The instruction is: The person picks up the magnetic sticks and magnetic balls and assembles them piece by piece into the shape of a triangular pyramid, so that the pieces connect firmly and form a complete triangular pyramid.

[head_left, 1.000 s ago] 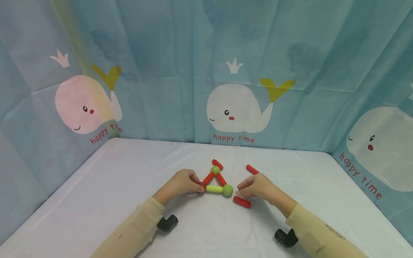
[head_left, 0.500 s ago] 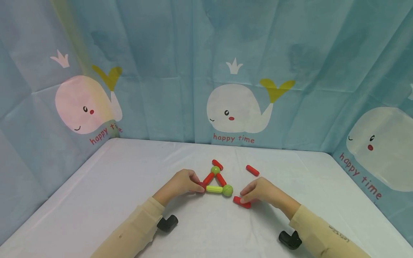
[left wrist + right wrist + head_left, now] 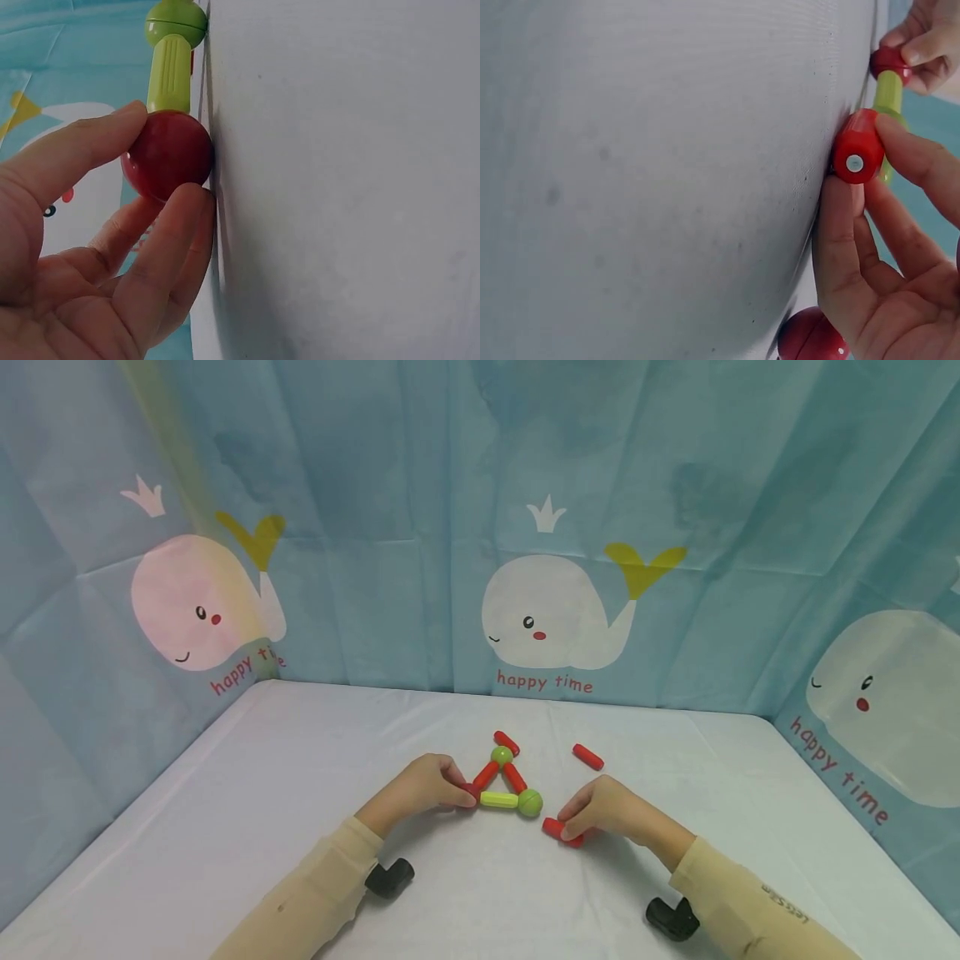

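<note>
My left hand (image 3: 423,785) pinches a dark red ball (image 3: 169,154) between thumb and fingertips. This ball forms the left corner of a triangle lying on the table. From it a yellow-green rod (image 3: 498,799) runs to a green ball (image 3: 530,803). Two red rods, one on the left (image 3: 486,775) and one on the right (image 3: 514,778), meet at another green ball (image 3: 501,756) at the far corner. Right of the triangle, my right hand (image 3: 611,806) pinches a separate red rod (image 3: 859,139), whose end shows a silvery disc. That rod lies at the table surface.
A loose red rod (image 3: 507,742) lies by the far green ball; whether they touch, I cannot tell. Another red rod (image 3: 588,757) lies beyond my right hand. A red ball (image 3: 814,335) shows low in the right wrist view. Behind the white table (image 3: 300,735) hangs a whale-print curtain (image 3: 375,568).
My right hand has come down and toward me onto the near red rod and now grips it, uncovering the rod beyond. My left hand holds its place on the red ball.
</note>
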Motion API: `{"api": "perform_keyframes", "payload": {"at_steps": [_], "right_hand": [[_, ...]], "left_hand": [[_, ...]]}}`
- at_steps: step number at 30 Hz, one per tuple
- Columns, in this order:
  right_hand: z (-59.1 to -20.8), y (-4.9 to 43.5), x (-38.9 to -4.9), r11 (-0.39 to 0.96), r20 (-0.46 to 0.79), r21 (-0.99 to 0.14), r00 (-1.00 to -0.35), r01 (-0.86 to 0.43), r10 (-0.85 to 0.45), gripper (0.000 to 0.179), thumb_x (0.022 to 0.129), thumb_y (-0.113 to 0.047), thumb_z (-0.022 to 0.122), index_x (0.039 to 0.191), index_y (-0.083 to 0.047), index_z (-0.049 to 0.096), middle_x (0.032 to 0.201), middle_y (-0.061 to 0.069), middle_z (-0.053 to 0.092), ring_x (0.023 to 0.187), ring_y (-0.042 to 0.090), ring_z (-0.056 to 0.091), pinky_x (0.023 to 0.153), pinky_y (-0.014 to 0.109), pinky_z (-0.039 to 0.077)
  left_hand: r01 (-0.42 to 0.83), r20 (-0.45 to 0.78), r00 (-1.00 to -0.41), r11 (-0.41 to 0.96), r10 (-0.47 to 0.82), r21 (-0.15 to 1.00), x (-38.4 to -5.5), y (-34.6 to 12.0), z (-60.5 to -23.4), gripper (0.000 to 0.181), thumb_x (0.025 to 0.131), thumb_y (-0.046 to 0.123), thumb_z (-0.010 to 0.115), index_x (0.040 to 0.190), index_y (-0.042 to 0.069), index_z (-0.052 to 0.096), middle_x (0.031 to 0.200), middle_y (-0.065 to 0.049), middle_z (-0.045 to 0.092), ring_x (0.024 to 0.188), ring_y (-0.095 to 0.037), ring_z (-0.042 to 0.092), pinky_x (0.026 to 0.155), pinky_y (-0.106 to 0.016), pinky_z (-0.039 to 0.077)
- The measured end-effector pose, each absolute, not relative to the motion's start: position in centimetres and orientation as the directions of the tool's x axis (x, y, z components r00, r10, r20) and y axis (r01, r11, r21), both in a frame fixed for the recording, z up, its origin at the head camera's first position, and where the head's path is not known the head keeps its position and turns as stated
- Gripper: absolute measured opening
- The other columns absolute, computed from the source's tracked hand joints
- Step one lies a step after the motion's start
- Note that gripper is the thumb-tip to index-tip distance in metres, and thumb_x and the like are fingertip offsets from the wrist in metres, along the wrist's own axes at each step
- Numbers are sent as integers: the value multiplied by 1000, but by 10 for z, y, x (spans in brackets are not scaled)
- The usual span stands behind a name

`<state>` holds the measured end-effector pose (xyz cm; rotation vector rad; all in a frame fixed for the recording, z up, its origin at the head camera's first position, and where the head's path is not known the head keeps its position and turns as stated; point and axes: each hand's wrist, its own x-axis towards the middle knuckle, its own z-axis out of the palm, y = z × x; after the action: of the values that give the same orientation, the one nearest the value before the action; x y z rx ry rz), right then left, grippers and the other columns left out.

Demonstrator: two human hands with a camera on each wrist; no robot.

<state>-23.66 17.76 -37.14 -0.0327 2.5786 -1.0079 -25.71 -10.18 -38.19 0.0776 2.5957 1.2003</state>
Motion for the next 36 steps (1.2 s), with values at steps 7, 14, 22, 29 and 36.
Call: {"api": "perform_keyframes", "payload": {"at_steps": [7,14,22,29,36], "right_hand": [[-371,176,-237,723,-331,-682,-928,108,-174,18,78,-13,82,96,-8,79,81,0,74,71,14,63,70,29,54],[-371,176,-238,686,-327,-719,-925,111,-193,18,80,-14,80,97,-9,79,83,0,75,73,15,63,71,28,54],[-368,176,-241,679,-321,-721,-935,139,-149,22,80,-19,81,101,-13,79,88,-1,75,78,16,65,74,31,56],[-363,173,-245,618,-284,-772,-950,148,-127,31,81,-22,80,110,-12,76,96,0,75,86,16,65,78,32,56],[-360,166,-250,595,-252,-792,-961,137,-114,33,81,-24,80,112,-12,76,105,1,75,97,18,62,83,35,55]], "left_hand": [[-118,-290,-939,618,185,777,-262,-108,-386,24,80,26,82,97,16,70,95,0,68,85,-17,61,77,-29,53],[-131,-302,-930,580,209,804,-264,-110,-387,24,80,24,83,98,15,71,97,0,69,87,-16,61,77,-29,52],[-140,-305,-930,568,206,811,-263,-109,-387,22,80,24,82,97,15,71,97,-1,69,88,-16,61,78,-29,52],[-127,-291,-932,557,217,821,-262,-110,-387,21,80,23,82,96,14,71,96,0,69,87,-16,61,77,-28,52],[-115,-276,-936,553,218,825,-261,-110,-387,20,80,22,82,95,13,72,95,0,70,86,-16,61,78,-28,53]]}}
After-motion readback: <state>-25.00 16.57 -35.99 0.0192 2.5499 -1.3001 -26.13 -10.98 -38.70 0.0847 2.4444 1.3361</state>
